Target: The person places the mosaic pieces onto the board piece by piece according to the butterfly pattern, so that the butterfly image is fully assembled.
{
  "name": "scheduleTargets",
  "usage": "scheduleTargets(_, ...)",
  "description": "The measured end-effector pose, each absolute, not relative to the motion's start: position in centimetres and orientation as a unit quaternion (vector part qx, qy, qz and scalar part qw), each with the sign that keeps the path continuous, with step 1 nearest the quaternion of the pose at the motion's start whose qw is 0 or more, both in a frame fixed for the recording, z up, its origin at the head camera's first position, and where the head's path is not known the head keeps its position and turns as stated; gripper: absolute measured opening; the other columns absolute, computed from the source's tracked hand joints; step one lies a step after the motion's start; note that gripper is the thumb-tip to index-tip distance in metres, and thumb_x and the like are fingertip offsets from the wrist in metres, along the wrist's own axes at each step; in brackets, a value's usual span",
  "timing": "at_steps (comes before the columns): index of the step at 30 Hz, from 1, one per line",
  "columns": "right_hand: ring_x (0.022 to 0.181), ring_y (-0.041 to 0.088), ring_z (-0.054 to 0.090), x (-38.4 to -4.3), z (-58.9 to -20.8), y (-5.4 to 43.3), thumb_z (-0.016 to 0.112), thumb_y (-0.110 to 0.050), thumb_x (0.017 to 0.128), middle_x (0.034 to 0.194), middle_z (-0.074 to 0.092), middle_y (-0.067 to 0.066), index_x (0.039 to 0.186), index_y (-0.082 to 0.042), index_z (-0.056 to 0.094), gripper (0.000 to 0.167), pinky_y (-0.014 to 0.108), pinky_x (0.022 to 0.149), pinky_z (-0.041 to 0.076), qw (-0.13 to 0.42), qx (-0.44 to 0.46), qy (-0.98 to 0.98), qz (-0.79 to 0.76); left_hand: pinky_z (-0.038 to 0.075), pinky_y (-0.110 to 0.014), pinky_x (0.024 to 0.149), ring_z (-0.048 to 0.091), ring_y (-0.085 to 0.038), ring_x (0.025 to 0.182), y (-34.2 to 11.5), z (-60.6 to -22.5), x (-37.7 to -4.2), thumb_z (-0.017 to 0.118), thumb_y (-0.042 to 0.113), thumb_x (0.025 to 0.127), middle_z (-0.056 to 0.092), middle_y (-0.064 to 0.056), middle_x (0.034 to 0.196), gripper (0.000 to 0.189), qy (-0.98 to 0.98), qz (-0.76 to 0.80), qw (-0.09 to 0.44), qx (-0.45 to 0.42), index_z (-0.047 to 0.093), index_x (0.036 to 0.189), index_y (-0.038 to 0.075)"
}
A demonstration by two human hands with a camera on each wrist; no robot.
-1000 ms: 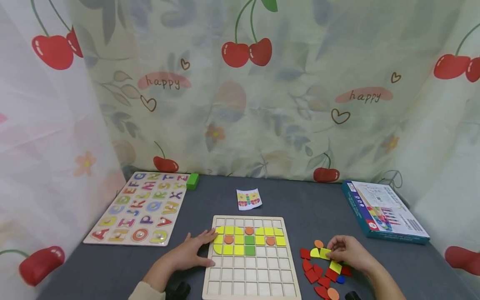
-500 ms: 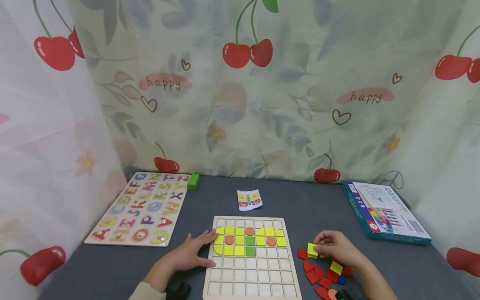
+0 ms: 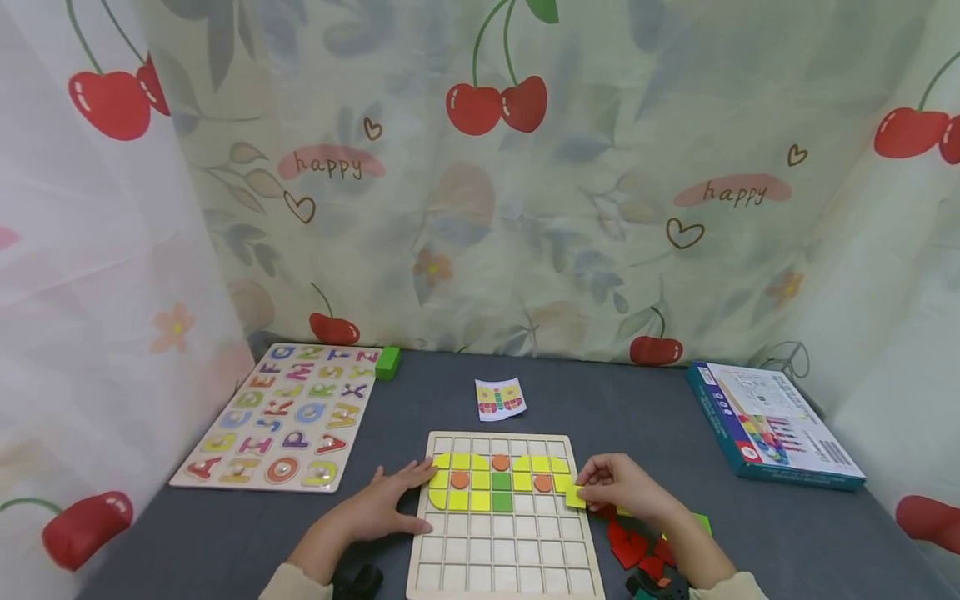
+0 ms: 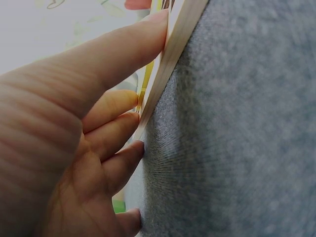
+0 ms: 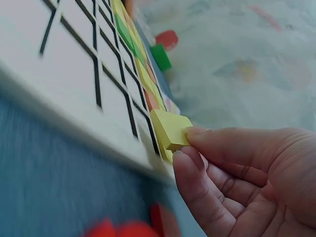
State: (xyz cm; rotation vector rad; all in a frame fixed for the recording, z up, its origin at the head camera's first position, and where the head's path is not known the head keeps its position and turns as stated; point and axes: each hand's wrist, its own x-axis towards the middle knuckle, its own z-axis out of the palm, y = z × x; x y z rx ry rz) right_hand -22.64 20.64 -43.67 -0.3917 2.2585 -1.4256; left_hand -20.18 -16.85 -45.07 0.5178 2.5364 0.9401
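My right hand (image 3: 626, 486) pinches a yellow tile (image 3: 575, 497) between thumb and index finger. The tile overlaps the right edge of a wooden grid board (image 3: 489, 577); the right wrist view shows the pinched yellow tile (image 5: 169, 127) close over the squares there. My left hand (image 3: 382, 502) rests at the board's left edge, fingers spread, thumb lower down against the frame. In the left wrist view the thumb (image 4: 123, 52) touches the board's side. Yellow tiles (image 3: 456, 500), orange discs (image 3: 460, 480) and green squares (image 3: 501, 502) fill part of the upper rows.
Red pieces (image 3: 628, 546) lie right of the board, partly hidden by my right forearm. A small pattern card (image 3: 500, 399) lies behind the board. An alphabet puzzle (image 3: 281, 417) and green block (image 3: 387, 363) stand back left, a flat box (image 3: 776, 425) back right.
My right hand has taken a yellow tile from the loose pieces and moved left with it to the board's right edge. My left hand has stayed in place.
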Motion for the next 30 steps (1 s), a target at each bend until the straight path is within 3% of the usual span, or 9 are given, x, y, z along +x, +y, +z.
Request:
scheduleTargets(11,0.063,0.012,0.06,-23.6,-44.3,16.5,0.069,-0.01,0.083,0.081,0.066,0.006,0.094,0.007,0.063,0.021,0.025,0.061,0.055,0.218,-0.173,0.809,-0.517,-0.002,-0.067,0.109,0.019,-0.033,0.143,-17.0,-45.1,-20.2,0.074,0.041,0.075,0.029,-0.006,0.153,0.082,0.902,0.338,0.192,0.188,0.038,0.144,0.014)
scheduleTargets(17,0.06,0.012,0.06,-23.5,-44.7,15.0,0.069,-0.008,0.082,0.073,0.06,0.003,0.09,0.008,0.062,0.019,0.026,0.059,0.055,0.217,-0.193,0.808,-0.512,-0.003,-0.068,0.108,0.018,-0.035,0.143,-17.1,-44.7,-19.9,0.074,0.037,0.077,0.028,-0.01,0.153,0.081,0.893,0.354,0.186,0.204,0.036,0.144,0.011)
scheduleTargets(30,0.063,0.011,0.054,-23.1,-44.8,14.0,0.073,-0.009,0.078,0.075,0.064,0.001,0.083,-0.002,0.072,0.009,0.02,0.056,0.046,0.163,-0.213,0.858,-0.438,-0.002,-0.068,0.109,0.018,-0.035,0.143,-17.0,-44.9,-19.9,0.073,0.038,0.077,0.027,-0.008,0.153,0.081,0.894,0.353,0.186,0.202,0.036,0.144,0.012)
